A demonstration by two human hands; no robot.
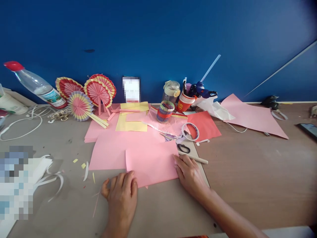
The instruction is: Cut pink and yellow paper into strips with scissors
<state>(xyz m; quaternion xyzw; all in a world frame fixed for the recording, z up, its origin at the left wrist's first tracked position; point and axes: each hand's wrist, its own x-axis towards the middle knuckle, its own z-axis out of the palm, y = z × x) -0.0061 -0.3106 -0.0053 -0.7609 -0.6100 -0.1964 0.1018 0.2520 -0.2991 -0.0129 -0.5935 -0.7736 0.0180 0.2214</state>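
Note:
A pink paper sheet (151, 163) lies in front of me, its left edge lifted slightly, on top of a larger pink sheet (107, 150). My left hand (121, 195) holds the lower left corner, with the index finger and thumb at the edge and the other fingers bent. At the right edge, the fingers of my right hand (189, 173) are closed on the paper. Scissors with black handles (183, 148) lie just beyond my right hand, partly covered. Next to them are a roll of white tape (190, 132) and a pale stick (195, 158).
Pleated paper fans (97, 92) lean against the blue partition (153, 39), beside a tilted bottle (37, 84). A jar (165, 111), a red paper cup (184, 101) with tools and a phone (131, 89) stand behind. Red paper (204, 125) and another pink sheet (252, 115) lie rightward.

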